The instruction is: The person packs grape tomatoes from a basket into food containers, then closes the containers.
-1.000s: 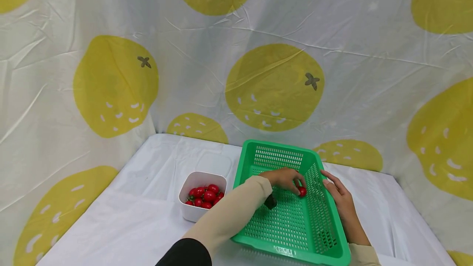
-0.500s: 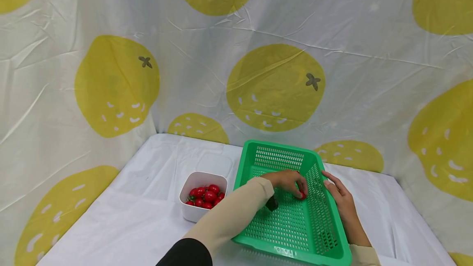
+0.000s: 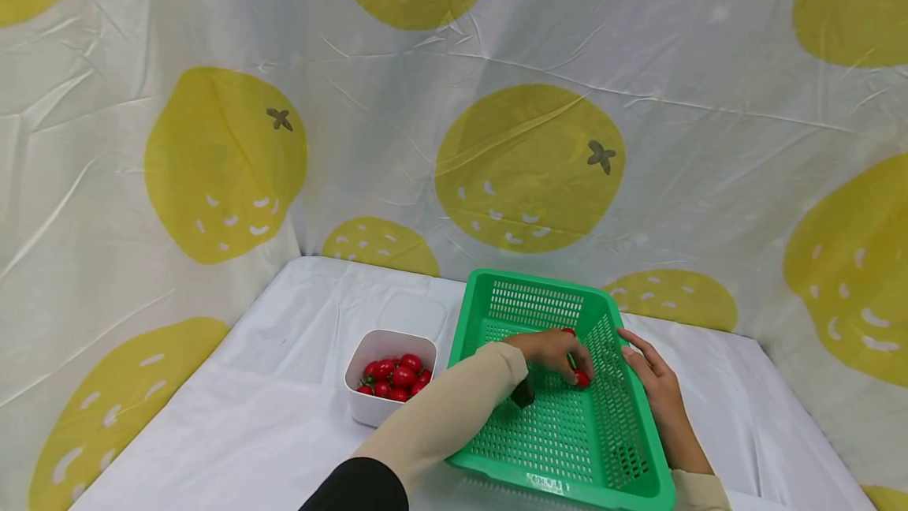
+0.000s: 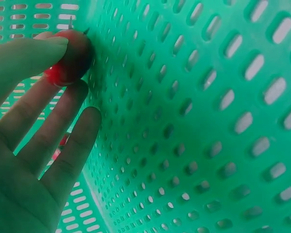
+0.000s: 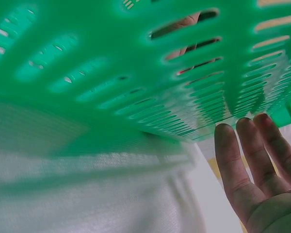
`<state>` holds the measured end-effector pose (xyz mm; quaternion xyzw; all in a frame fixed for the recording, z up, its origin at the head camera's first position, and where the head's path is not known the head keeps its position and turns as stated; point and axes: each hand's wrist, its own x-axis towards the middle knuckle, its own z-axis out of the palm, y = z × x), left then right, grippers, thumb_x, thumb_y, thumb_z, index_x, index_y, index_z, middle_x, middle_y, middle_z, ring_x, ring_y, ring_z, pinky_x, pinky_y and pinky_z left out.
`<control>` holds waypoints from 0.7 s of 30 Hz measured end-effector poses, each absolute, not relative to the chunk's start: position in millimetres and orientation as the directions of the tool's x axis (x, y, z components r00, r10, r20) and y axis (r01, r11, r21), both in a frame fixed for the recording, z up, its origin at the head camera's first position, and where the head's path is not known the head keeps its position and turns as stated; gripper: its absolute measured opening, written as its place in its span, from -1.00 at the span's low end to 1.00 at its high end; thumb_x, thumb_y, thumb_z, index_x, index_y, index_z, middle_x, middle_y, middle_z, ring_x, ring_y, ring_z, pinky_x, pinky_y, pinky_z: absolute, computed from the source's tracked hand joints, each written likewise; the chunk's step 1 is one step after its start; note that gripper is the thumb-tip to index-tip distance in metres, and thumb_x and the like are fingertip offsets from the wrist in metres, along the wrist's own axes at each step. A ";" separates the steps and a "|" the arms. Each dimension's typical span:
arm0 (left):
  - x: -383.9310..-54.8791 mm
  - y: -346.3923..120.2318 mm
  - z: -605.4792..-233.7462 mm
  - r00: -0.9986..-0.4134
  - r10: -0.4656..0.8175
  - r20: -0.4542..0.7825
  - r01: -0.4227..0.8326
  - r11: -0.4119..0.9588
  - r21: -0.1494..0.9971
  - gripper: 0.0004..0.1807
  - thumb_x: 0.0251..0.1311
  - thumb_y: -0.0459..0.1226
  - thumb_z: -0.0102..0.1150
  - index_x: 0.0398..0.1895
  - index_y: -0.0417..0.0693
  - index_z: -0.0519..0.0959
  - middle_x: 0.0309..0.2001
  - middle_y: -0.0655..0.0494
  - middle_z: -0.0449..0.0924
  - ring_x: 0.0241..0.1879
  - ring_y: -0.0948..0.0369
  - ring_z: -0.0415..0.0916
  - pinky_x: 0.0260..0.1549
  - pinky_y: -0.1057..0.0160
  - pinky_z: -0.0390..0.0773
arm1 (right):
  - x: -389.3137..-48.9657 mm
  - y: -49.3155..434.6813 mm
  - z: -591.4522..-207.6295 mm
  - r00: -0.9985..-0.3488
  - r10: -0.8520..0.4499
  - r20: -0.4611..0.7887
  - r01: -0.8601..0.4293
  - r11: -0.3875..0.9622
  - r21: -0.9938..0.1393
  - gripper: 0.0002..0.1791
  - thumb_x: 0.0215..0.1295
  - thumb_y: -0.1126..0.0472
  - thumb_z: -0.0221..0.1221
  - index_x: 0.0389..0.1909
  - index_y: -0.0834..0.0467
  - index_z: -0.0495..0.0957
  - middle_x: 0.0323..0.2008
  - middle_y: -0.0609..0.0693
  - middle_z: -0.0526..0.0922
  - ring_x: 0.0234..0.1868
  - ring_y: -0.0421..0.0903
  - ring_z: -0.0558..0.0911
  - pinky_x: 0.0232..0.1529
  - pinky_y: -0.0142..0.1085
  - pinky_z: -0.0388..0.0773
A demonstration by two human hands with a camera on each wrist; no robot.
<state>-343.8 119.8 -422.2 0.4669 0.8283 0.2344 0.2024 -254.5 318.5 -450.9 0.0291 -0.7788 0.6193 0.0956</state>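
A green perforated plastic basket [image 3: 556,486] stands in front of the person. The left hand [image 3: 556,352] reaches into it near the right wall. Thumb and fingers pinch a red cherry tomato [image 4: 73,57] with a small stem; the other fingers [image 4: 77,141] stretch out along the wall. Part of that cherry tomato [image 3: 582,379] shows below the fingers in the head view. Another cherry tomato [image 3: 568,331] peeks out behind the left hand. Outside the basket, the right hand [image 3: 658,389] rests at the right rim, its straight fingers [image 5: 228,150] close against the outer wall.
Left of the basket is a white square container [image 3: 372,412] with several cherry tomatoes [image 3: 403,377]. A pale flat lid [image 3: 411,314] lies behind it on the white cloth [image 3: 284,416]. A curtain with yellow fruit prints [image 3: 528,168] hangs at the back.
The left hand's fingers have closed in on the cherry tomato by the right wall, which has shifted slightly toward the person. A second cherry tomato shows more behind the hand. The right hand stays put.
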 end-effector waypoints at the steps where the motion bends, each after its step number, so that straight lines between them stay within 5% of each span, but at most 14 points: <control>1: -343.0 119.9 -421.9 -0.484 0.867 -0.122 0.674 0.458 0.580 -0.73 0.21 -0.36 0.23 -0.02 0.01 0.66 -0.09 0.25 0.64 -0.10 0.44 0.51 -0.19 0.57 0.44 | -254.3 318.4 -450.9 -0.981 0.072 0.182 -0.161 0.226 -0.961 -0.47 0.48 0.03 -0.04 0.41 0.06 0.27 0.00 -0.32 0.51 -0.22 -0.27 0.64 -0.32 -0.34 0.61; 21: -343.3 119.1 -421.8 -0.485 0.866 -0.122 0.679 0.461 0.571 -0.76 0.23 -0.36 0.21 -0.07 0.04 0.67 -0.14 0.29 0.64 -0.14 0.46 0.50 -0.23 0.57 0.44 | -255.6 317.5 -447.6 -0.984 0.080 0.159 -0.140 0.203 -0.969 -0.43 0.46 0.01 -0.01 0.44 0.00 0.22 -0.07 -0.37 0.59 -0.23 -0.28 0.65 -0.31 -0.33 0.63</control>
